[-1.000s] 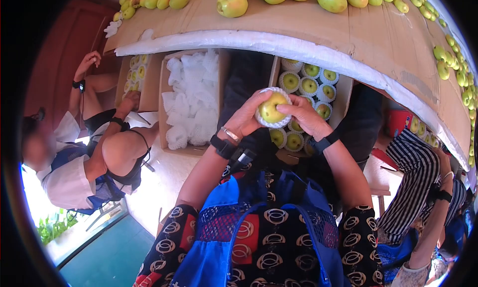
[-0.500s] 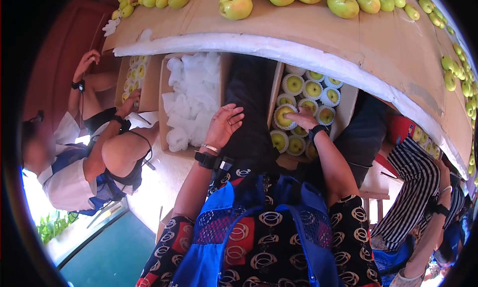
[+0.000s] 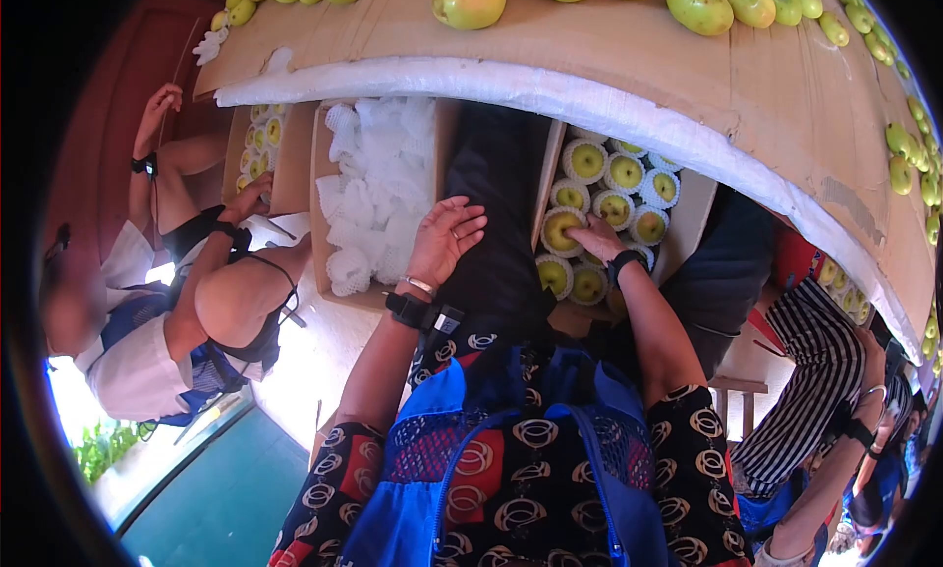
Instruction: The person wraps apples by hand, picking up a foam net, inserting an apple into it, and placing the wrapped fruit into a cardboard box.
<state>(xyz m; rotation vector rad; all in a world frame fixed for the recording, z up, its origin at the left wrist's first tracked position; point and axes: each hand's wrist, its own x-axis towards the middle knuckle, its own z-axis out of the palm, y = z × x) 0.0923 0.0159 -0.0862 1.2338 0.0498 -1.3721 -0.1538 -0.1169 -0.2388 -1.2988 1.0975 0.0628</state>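
One co-worker's hand [image 3: 257, 190], at far left, reaches to a box of apples. Just beside it, another cardboard box [image 3: 320, 174] holds a heap of white foam nets [image 3: 371, 203].

Next comes the wearer's left hand [image 3: 448, 239], poised over a dark trouser leg [image 3: 491, 164]. Its fingers are loosely bent and hold nothing that shows. A second ago this hand shared the netted apple with the other one, up in the air; now it is free, so the handling has apparently passed from two hands to one.

Right of it, the apple [image 3: 557, 229] sits in its white net inside the open packing box [image 3: 692, 213], near the left wall, level with its neighbours; it has come down into their rows and seems as good as placed. Its rounded end appears to face up, the core axis roughly upright; being nearly round, it shows no clear long axis.

The right hand [image 3: 600, 241] comes in from its right side, fingers touching the apple; whether they grip or only press, I cannot tell. Farther right, netted apples [image 3: 626, 172] mostly show dimpled ends upward.
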